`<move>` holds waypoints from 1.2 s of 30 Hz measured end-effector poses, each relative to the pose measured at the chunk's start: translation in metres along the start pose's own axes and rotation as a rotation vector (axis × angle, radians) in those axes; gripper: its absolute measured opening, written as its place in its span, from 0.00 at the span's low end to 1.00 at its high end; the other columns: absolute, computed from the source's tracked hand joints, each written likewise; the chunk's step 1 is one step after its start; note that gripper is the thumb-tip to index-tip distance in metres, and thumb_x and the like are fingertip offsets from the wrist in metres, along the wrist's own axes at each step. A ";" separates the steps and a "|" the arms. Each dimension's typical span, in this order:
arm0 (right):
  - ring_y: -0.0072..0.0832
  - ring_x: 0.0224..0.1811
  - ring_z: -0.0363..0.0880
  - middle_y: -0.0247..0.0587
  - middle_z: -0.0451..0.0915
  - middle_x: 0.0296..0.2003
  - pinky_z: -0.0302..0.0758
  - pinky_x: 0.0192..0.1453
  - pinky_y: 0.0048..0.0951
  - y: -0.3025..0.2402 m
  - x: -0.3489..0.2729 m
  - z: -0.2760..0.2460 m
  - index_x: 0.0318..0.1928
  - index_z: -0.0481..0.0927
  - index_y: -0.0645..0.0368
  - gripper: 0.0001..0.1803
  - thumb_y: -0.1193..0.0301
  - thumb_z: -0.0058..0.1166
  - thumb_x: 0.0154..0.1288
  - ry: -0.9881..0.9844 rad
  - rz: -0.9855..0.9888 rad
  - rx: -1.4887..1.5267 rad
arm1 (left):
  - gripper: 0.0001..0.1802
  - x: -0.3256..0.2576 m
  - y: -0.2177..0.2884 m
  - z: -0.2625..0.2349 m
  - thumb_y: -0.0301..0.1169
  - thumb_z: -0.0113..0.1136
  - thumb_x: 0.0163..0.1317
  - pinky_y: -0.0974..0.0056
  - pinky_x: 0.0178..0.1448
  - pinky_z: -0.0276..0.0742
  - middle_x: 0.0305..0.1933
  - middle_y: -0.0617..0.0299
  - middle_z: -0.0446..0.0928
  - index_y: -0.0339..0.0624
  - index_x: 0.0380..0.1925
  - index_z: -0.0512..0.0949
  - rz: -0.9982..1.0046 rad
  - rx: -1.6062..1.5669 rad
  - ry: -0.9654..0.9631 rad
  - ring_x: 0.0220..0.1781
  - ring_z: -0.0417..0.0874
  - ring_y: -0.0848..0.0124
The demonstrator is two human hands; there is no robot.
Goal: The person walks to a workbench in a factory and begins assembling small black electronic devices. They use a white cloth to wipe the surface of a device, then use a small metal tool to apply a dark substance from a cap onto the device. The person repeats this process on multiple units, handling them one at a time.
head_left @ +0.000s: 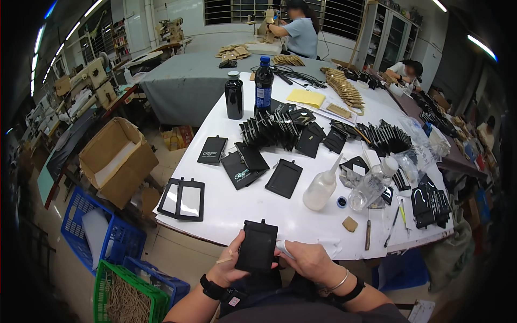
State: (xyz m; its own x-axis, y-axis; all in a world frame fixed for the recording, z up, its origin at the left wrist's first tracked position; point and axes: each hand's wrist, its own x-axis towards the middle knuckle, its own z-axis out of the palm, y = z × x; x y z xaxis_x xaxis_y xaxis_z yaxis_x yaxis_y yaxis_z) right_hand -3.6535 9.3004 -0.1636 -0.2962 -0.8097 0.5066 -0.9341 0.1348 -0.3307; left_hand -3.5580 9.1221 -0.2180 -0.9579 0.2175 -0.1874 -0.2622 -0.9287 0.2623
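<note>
My left hand (230, 265) grips a black card holder (257, 245) by its left side, in front of the table's near edge. The holder is upright, with a small tab on top and a framed panel on its face. A thin pale strip (224, 260) lies across the left fingers; I cannot make out what it is. My right hand (311, 260) pinches a crumpled white cloth (282, 247) at the holder's right edge. Beyond them on the table, a two-panel black holder (189, 200) lies at left, and a single black holder (284, 178) lies farther in.
Several black holders (269, 131) stand bunched on the white table (237, 207). A squeeze bottle (320, 189), a clear bottle (371, 185) and two dark bottles (234, 96) stand there too. Tools (368, 234) lie at right. A cardboard box (116, 161) and crates (102, 226) are at left.
</note>
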 end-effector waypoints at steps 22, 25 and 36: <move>0.29 0.29 0.78 0.59 0.77 0.33 0.74 0.32 0.25 -0.045 -0.003 -0.088 0.50 0.59 0.63 0.20 0.82 0.51 0.59 -0.260 0.519 1.554 | 0.38 0.002 -0.001 0.005 0.57 0.31 0.66 0.44 0.62 0.63 0.64 0.43 0.60 0.38 0.64 0.54 0.017 0.135 0.002 0.62 0.66 0.52; 0.46 0.39 0.79 0.62 0.76 0.35 0.77 0.38 0.40 -0.069 0.022 -0.109 0.51 0.60 0.61 0.21 0.81 0.50 0.59 -0.311 0.313 1.932 | 0.37 0.000 0.001 0.000 0.56 0.30 0.66 0.45 0.62 0.65 0.64 0.42 0.60 0.38 0.64 0.53 0.000 0.092 -0.012 0.62 0.67 0.52; 0.43 0.35 0.79 0.56 0.79 0.30 0.75 0.41 0.38 -0.087 0.024 -0.106 0.36 0.75 0.71 0.06 0.80 0.54 0.57 -0.222 0.116 2.175 | 0.38 0.002 0.000 -0.001 0.58 0.31 0.65 0.44 0.60 0.66 0.64 0.42 0.60 0.38 0.64 0.54 0.000 0.121 0.038 0.61 0.68 0.52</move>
State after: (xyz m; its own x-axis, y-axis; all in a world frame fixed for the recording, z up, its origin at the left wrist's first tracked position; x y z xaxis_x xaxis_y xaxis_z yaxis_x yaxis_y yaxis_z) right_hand -3.6003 9.3303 -0.0381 -0.1490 -0.9031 0.4028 0.7459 -0.3700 -0.5537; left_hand -3.5597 9.1219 -0.2193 -0.9534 0.2033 -0.2228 -0.2762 -0.8851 0.3745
